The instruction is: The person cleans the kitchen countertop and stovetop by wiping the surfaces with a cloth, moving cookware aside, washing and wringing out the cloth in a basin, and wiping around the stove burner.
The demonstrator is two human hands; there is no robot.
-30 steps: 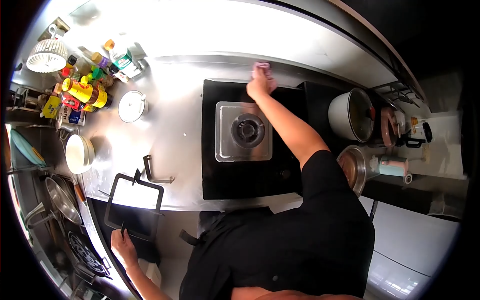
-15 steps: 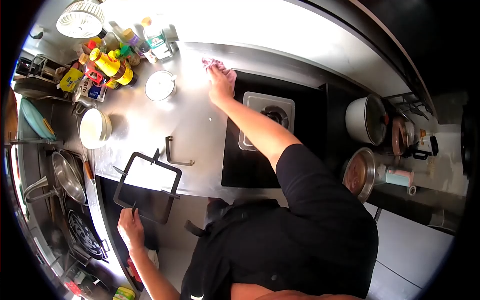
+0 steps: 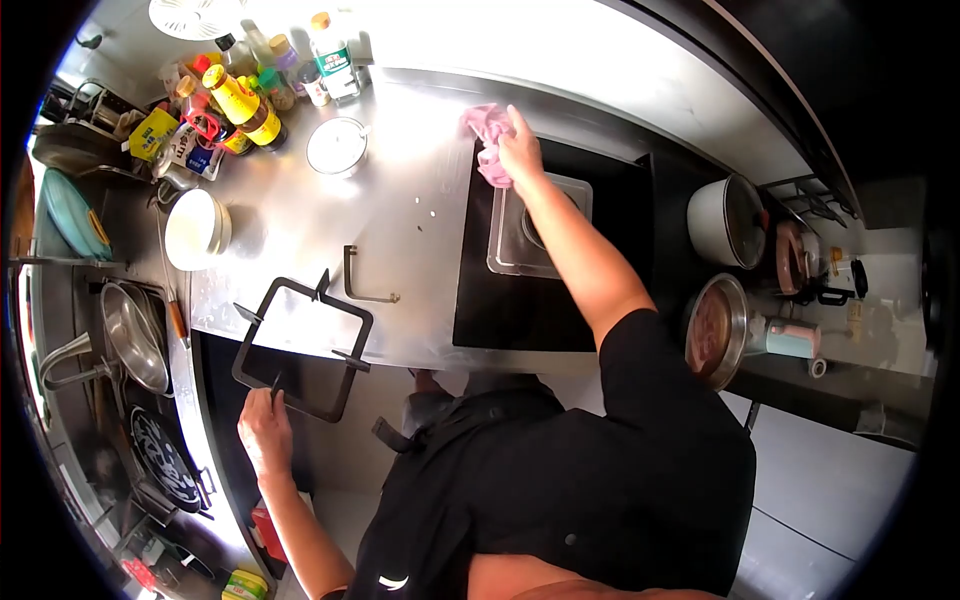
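Observation:
My right hand (image 3: 521, 152) grips a crumpled pink cloth (image 3: 490, 135) over the back left corner of the black gas stove (image 3: 500, 315). Under my right forearm is the square metal tray around the burner (image 3: 507, 245), partly covered by the arm. My left hand (image 3: 265, 430) pinches one prong of a black square pot rack (image 3: 362, 345). The rack hangs partly over the counter's front edge. A dark angular bracket-like piece (image 3: 349, 275) lies on the steel counter (image 3: 420, 260) between rack and stove.
White bowls (image 3: 192, 230) and a lidded white container (image 3: 337, 146) stand at the left, near sauce bottles (image 3: 245, 108). A sink with a metal basin (image 3: 133, 340) lies far left. Right of the stove are a white pot (image 3: 722, 222) and a steel pan (image 3: 716, 330). Small white bits dot the counter.
My right hand has moved the cloth rightward from the bare counter to the stove's back corner. My left hand keeps its hold on the rack. The view has shifted slightly.

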